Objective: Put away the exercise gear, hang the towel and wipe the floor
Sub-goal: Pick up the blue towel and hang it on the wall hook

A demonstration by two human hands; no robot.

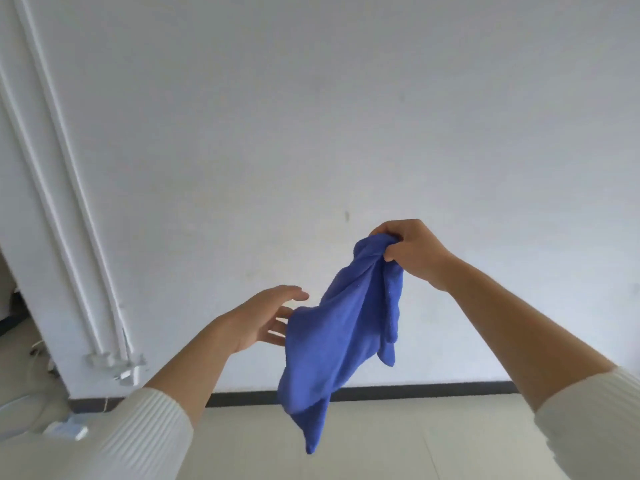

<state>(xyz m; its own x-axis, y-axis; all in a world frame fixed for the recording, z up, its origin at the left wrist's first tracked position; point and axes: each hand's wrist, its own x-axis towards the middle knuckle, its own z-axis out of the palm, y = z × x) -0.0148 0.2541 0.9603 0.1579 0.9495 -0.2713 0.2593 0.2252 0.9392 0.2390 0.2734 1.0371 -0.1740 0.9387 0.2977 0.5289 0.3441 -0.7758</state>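
A blue towel (pixel 341 327) hangs loosely in the air in front of a white wall. My right hand (pixel 414 252) pinches its top corner at the upper right, fingers closed on the cloth. My left hand (pixel 263 318) is open, palm up, fingers spread, just left of the towel's middle edge; its fingertips pass behind the cloth, and I cannot tell whether they touch it. The towel's lower end dangles above the light tiled floor (pixel 398 441). No exercise gear is in view.
A white wall (pixel 311 133) fills most of the view, with a dark baseboard (pixel 433 391) at its foot. White pipes (pixel 59 188) run down the wall's left corner to fittings (pixel 117 363). Cables and white objects (pixel 65 429) lie on the floor at lower left.
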